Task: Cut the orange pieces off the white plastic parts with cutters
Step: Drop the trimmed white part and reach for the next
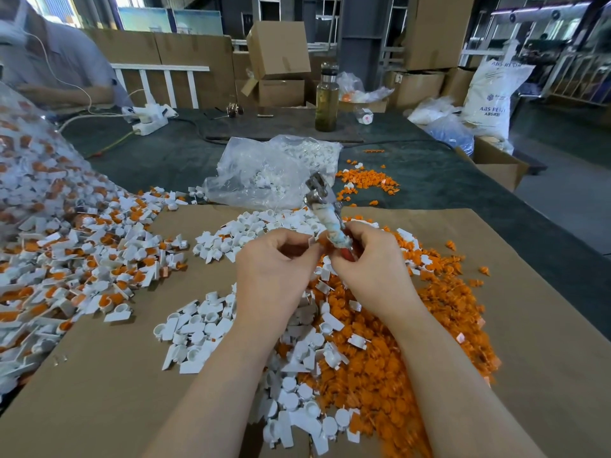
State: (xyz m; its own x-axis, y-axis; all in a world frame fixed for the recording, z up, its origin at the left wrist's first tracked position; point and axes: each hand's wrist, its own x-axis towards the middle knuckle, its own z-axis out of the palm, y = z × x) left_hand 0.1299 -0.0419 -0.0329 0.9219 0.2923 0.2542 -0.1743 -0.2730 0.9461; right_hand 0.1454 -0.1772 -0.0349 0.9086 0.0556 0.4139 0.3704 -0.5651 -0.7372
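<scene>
Two bare hands meet above a sheet of brown cardboard (496, 325) on a table. The left hand (274, 262) pinches a small white plastic part (311, 241) with an orange piece (322, 243) attached, between thumb and fingertips. The right hand (370, 259) curls around the handles of a pair of cutters (325, 206), whose metal head points up toward twelve o'clock, away from the part. Loose white parts lie at six and nine o'clock; cut orange bits heap at four o'clock. Uncut parts spill from a clear bag (29, 180) at ten o'clock. The risk, as I judge it: the left fingertips sit close to the cut point, so the blades could nip them, or the tiny part could slip into the wrong pile.
</scene>
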